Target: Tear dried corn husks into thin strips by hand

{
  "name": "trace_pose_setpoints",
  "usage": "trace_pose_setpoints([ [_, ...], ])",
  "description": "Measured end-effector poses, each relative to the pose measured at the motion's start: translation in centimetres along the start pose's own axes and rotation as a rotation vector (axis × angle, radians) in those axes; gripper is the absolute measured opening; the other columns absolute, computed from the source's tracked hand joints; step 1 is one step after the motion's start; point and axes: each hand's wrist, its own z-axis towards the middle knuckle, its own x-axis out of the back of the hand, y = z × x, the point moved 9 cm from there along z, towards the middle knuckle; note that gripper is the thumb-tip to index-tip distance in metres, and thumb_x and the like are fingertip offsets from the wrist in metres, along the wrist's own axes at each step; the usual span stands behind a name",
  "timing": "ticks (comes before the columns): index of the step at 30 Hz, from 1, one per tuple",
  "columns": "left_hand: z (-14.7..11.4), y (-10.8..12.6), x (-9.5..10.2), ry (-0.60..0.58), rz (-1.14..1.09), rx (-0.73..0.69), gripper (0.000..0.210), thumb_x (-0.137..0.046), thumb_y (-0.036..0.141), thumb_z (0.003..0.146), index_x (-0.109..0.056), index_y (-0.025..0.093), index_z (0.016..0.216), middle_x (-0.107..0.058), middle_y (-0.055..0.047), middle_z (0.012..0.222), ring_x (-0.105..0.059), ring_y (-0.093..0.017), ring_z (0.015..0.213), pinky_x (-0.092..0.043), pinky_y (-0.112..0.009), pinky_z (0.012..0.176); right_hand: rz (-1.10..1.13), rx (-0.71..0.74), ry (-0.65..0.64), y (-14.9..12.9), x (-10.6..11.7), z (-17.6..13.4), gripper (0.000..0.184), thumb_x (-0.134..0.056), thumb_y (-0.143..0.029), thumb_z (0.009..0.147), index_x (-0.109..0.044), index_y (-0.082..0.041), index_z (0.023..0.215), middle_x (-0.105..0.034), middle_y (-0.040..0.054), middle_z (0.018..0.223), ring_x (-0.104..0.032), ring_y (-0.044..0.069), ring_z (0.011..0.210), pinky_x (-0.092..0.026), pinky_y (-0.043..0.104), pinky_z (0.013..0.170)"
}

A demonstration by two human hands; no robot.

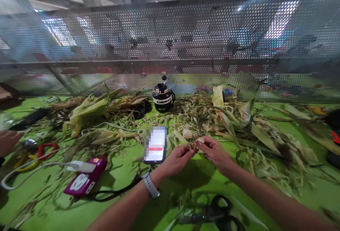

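Observation:
Both hands meet above the green tabletop (186, 185), fingertips almost touching. Pinched between the fingers of my left hand (178, 158) and my right hand (214, 152) is a pale piece of corn husk (200, 140), mostly covered by the fingertips. My left wrist wears a watch with a light band (151, 185). Just beyond the fingers lie a pale husk strip (181, 137) and a small crumpled beige lump (187, 134). A lit smartphone (158, 142) rests to the left of my left hand. Black-handled scissors (209, 216) lie nearer to me, below the hands.
Dried husk heaps (255, 132) spread to the right, with more husks (92, 112) at left. A black bottle (162, 100) stands before a perforated metal screen (170, 54). At left are a purple power strip (86, 178), cables, red-handled tool (47, 151) and another person's hand (9, 142).

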Motion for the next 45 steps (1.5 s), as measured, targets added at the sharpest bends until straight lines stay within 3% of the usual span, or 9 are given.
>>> trace_pose_setpoints([
  [6, 0.0, -0.4, 0.0, 0.024, 0.144, 0.004, 0.042, -0.043, 0.052, 0.084, -0.056, 0.014, 0.075, -0.041, 0.003, 0.064, -0.036, -0.01, 0.062, -0.034, -0.023, 0.059, 0.008, 0.053, 0.071, -0.3, 0.0, -0.7, 0.043, -0.058, -0.06, 0.072, -0.044, -0.02, 0.068, -0.034, -0.0088, 0.053, -0.025, 0.005, 0.04, -0.019, 0.019, 0.036],
  [11, -0.3, 0.1, 0.3, 0.085, 0.167, -0.006, 0.037, -0.044, 0.048, 0.085, -0.054, 0.015, 0.073, -0.038, 0.004, 0.063, -0.034, -0.01, 0.061, -0.031, -0.022, 0.056, 0.019, 0.08, 0.181, 0.1, 0.7, -0.9, 0.035, -0.056, -0.053, 0.078, -0.043, -0.021, 0.073, -0.035, -0.0085, 0.056, -0.031, 0.006, 0.042, -0.025, 0.018, 0.038],
  [17, -0.4, -0.6, 0.7, 0.173, 0.151, 0.033, 0.043, -0.043, 0.054, 0.083, -0.05, 0.016, 0.067, -0.035, 0.004, 0.061, -0.032, -0.011, 0.06, -0.03, -0.023, 0.055, -0.032, -0.003, 0.1, 0.6, 0.5, 0.0, 0.039, -0.056, -0.059, 0.073, -0.043, -0.022, 0.071, -0.036, -0.0085, 0.054, -0.028, 0.006, 0.039, -0.023, 0.02, 0.035],
  [24, -0.3, -1.1, -0.4, 0.058, 0.085, 0.055, 0.045, -0.044, 0.056, 0.082, -0.052, 0.014, 0.067, -0.035, 0.004, 0.06, -0.03, -0.009, 0.057, -0.026, -0.022, 0.052, -0.302, 0.237, 0.107, -1.5, 0.7, -0.6, 0.035, -0.05, -0.049, 0.083, -0.048, -0.02, 0.064, -0.046, -0.0016, 0.064, -0.045, 0.014, 0.064, -0.039, 0.026, 0.061],
  [31, -0.6, -0.7, -1.0, -0.018, 0.102, 0.106, 0.051, -0.047, 0.064, 0.076, -0.043, 0.016, 0.059, -0.03, 0.006, 0.054, -0.025, -0.007, 0.051, -0.02, -0.023, 0.048, -0.24, 0.15, 0.138, -0.8, 1.1, -0.4, 0.034, -0.05, -0.046, 0.081, -0.044, -0.02, 0.06, -0.043, -0.0025, 0.059, -0.043, 0.014, 0.059, -0.038, 0.027, 0.058],
  [34, -0.8, -1.1, -1.4, -0.045, 0.102, 0.161, 0.053, -0.046, 0.068, 0.073, -0.043, 0.016, 0.06, -0.029, 0.006, 0.055, -0.024, -0.007, 0.051, -0.018, -0.024, 0.046, -0.191, 0.163, 0.07, -1.9, 1.5, -0.1, 0.023, -0.055, -0.043, 0.076, -0.056, -0.02, 0.077, -0.057, 0.0023, 0.073, -0.053, 0.019, 0.072, -0.043, 0.031, 0.068],
  [37, -0.9, -1.9, -1.8, -0.059, 0.087, 0.207, 0.056, -0.046, 0.07, 0.071, -0.049, 0.015, 0.063, -0.032, 0.006, 0.054, -0.026, -0.007, 0.05, -0.018, -0.024, 0.046, -0.236, 0.21, -0.052, -3.1, 0.7, -0.4, 0.035, -0.06, -0.042, 0.073, -0.061, -0.021, 0.102, -0.062, 0.0092, 0.105, -0.054, 0.026, 0.1, -0.041, 0.04, 0.088],
  [42, -0.8, -1.2, -2.2, -0.076, 0.035, 0.113, 0.056, -0.047, 0.068, 0.073, -0.054, 0.013, 0.067, -0.043, 0.002, 0.06, -0.035, -0.009, 0.057, -0.026, -0.023, 0.053, -0.346, 0.248, -0.154, -3.3, -1.3, -1.0, 0.03, -0.064, -0.047, 0.072, -0.067, -0.019, 0.081, -0.063, 0.0111, 0.101, -0.055, 0.027, 0.1, -0.038, 0.043, 0.092],
  [45, -1.0, -0.3, -2.5, -0.103, 0.036, 0.096, 0.053, -0.049, 0.066, 0.074, -0.053, 0.013, 0.064, -0.039, 0.004, 0.059, -0.032, -0.009, 0.056, -0.024, -0.023, 0.052, -0.304, 0.269, -0.096, -3.5, -1.4, -0.9, 0.034, -0.061, -0.052, 0.074, -0.063, -0.018, 0.068, -0.062, 0.0083, 0.086, -0.057, 0.023, 0.087, -0.042, 0.038, 0.084],
])
